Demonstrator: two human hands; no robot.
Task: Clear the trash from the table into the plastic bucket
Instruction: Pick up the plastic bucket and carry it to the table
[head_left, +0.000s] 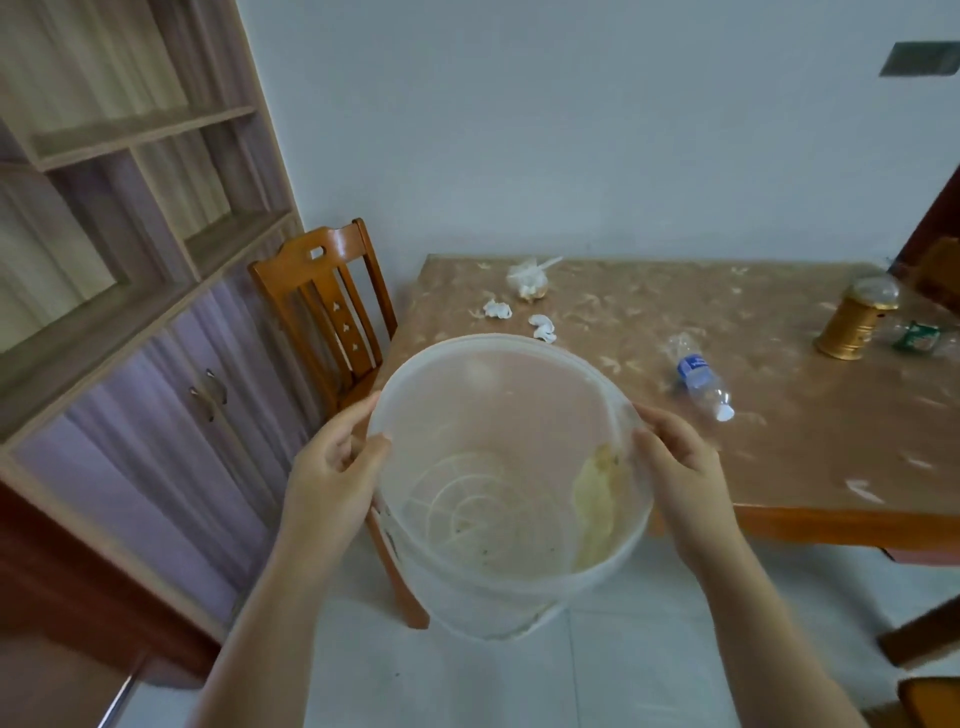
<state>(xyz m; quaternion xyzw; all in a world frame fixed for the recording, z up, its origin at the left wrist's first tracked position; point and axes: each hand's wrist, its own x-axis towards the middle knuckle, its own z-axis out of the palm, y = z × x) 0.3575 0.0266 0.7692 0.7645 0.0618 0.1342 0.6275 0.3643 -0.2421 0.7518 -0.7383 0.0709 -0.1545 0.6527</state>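
Bucket (511, 483) of translucent plastic fills the lower centre of the frame, held in the air just short of the bench's (810, 467) near left corner, its mouth tipped toward the camera. Inside it holds only a yellowish scrap against the right wall. Both hands grip the rim: the left hand (332, 470) curls over the left edge, the right hand (678, 467) clasps the right edge, fingers closed on plastic. Beyond the rim, higher in the frame, lie two crumpled tissues (497, 309) (543, 327), a knotted plastic bag (530, 280) further back, and an empty water bottle (701, 379) on its side to the right. A gold canister (857, 325) and a green wrapper (917, 338) sit at the far right. The step looks like bringing the bucket up; next, it probably needs setting down to free a hand for the nearest tissue.
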